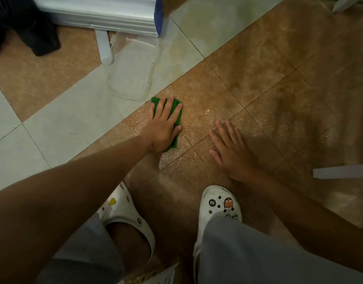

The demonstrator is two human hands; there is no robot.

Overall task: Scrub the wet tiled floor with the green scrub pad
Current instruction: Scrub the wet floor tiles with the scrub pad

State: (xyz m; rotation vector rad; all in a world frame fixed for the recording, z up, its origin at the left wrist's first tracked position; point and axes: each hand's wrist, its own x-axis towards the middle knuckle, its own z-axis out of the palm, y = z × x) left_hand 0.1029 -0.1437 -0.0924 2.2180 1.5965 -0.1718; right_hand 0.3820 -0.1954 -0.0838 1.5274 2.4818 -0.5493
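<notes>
The green scrub pad lies flat on the wet brown tiled floor, near the seam with the pale tiles. My left hand presses down on it with straight spread fingers, covering most of the pad. To its right, my right hand rests flat on the wet brown tiles with fingers spread and holds nothing. The tiles around both hands glisten with water.
A clear plastic lid lies on the pale tiles just beyond the pad. A white appliance on white legs stands at the back left, beside a dark object. My feet in white clogs are below. A white leg juts in at right.
</notes>
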